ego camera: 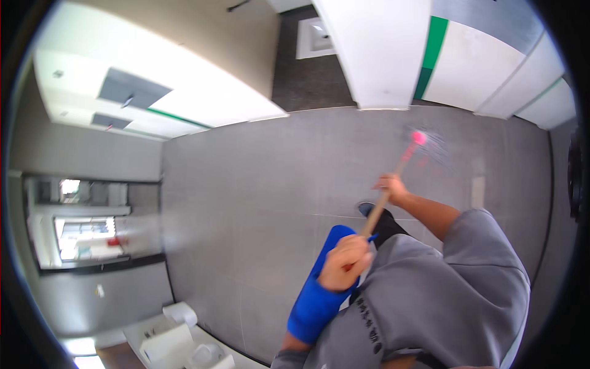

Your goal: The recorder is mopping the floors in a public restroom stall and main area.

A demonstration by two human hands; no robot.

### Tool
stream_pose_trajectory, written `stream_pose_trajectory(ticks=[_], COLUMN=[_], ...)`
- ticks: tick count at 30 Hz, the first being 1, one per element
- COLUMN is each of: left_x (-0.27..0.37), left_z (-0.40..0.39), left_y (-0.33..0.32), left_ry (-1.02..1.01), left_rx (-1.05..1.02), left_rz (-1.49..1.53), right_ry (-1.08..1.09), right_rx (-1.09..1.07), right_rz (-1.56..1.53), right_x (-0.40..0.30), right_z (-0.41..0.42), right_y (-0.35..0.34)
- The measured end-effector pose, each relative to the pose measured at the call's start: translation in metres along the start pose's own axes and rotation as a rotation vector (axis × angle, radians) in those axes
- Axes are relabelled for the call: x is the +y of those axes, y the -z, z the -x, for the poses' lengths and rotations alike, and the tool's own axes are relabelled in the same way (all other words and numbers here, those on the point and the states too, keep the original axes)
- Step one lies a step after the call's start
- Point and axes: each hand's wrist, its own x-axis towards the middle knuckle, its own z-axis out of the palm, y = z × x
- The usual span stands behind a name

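Note:
A mop with a wooden handle (pixel 377 213) slants across the floor in front of me. Its pink socket (pixel 418 137) and blurred greyish strands (pixel 435 150) are low over the grey tile floor, near the stall fronts. My left hand (pixel 345 263) is closed around the top end of the handle, close to my body. A blue wrap or sleeve (pixel 318 302) covers that wrist and forearm, and part of it shows beyond the hand. Farther down the handle, my right hand (pixel 392 188) grips it with the bare forearm reaching out. One dark shoe (pixel 366 208) shows beside the handle.
White toilet stall partitions (pixel 382 55) with green stripes line the far side. A white squat toilet (pixel 318 39) shows through one opening. White urinals (pixel 180 314) are at lower left. An open doorway (pixel 138 221) lies left, and a dark round object (pixel 574 175) is at far right.

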Motion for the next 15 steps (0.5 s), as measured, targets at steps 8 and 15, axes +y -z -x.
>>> stream_pose_trajectory(ticks=[8, 15], left_x=[0.016, 0.002], left_z=[0.017, 0.021], left_y=[0.079, 0.126], left_ry=[0.203, 0.163], left_rx=[0.367, 0.577], left_rz=[-0.119, -0.219], right_ry=[0.349, 0.431], right_rx=[-0.244, -0.532], right_rz=[-0.212, -0.222], right_x=[-0.115, -0.164], right_z=[-0.13, -0.189], right_y=[-0.088, -0.158])
